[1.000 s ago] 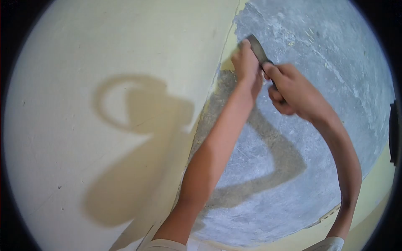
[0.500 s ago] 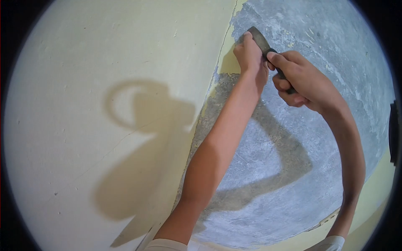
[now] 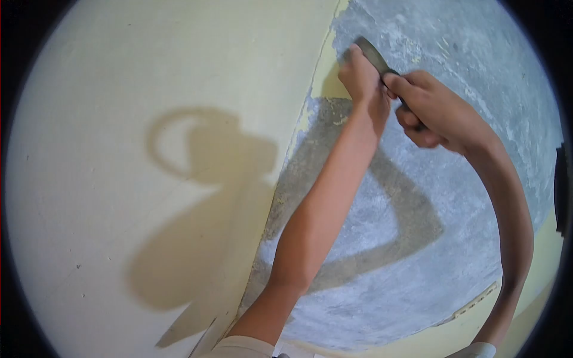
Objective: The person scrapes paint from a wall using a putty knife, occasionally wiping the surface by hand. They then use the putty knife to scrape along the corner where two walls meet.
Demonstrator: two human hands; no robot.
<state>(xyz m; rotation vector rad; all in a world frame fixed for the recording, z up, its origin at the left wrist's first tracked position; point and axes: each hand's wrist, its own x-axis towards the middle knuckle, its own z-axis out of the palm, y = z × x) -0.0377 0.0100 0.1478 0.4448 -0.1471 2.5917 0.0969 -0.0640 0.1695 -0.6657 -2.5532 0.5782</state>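
Note:
A scraper (image 3: 373, 58) with a flat metal blade and a dark handle is held against the wall near the top of the view. Fingers of my right hand (image 3: 434, 106) are wrapped round its handle. My left hand (image 3: 360, 77) is closed at the blade, its thumb lying on the metal near the far end. Just left of the blade a strip of yellow paint (image 3: 329, 82) borders the stripped grey patch (image 3: 471, 197). The blade's working edge is partly hidden by my left fingers.
Cream painted wall (image 3: 89, 137) fills the left side, divided from the grey area by a slanting crack-like line. Shadows of my arms and head (image 3: 221, 149) fall across both surfaces. A dark object (image 3: 560, 190) shows at the right edge.
Both hands and forearms have shifted slightly to the right with the scraper. The blade now shows narrower, turned more edge-on.

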